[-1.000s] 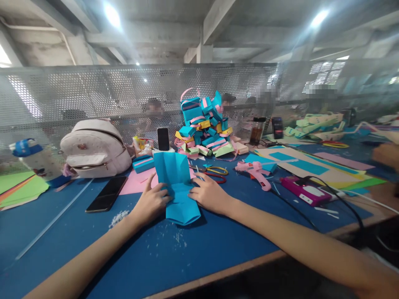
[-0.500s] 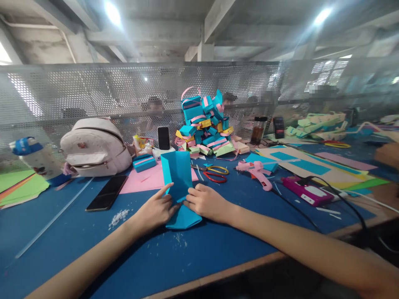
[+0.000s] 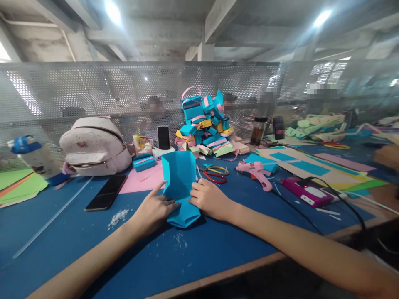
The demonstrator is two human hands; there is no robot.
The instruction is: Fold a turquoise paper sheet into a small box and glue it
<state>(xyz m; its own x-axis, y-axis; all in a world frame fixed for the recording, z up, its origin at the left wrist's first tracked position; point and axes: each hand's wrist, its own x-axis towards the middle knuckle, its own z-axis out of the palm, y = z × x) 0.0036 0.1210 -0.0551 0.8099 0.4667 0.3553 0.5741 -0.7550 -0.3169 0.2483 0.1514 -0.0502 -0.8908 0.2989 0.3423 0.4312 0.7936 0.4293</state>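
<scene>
A folded piece of blue paper [image 3: 180, 172] stands on the table in front of me, its upper panel upright and its lower part bent toward me in a box-like shape. My left hand [image 3: 155, 207] is at its left side, the index finger stretched up along the edge and other fingertips on the lower fold. On the right side, my right hand [image 3: 210, 198] has its fingers curled and closed on the paper's edge. Just behind lie scissors [image 3: 215, 171] with yellow and red handles. Pink paper [image 3: 141, 178] lies behind my left hand.
A pile of blue, pink and yellow paper boxes [image 3: 205, 128] stands at the back. At left are a black phone [image 3: 106, 193], a white backpack [image 3: 95, 147] and a bottle [image 3: 37, 162]. A pink glue gun [image 3: 257, 172] and a purple power strip [image 3: 307, 192] lie right.
The blue paper's upper panel has opened wider, and its lower part has folded up more. My right hand has shifted slightly right; my left hand has moved slightly left.
</scene>
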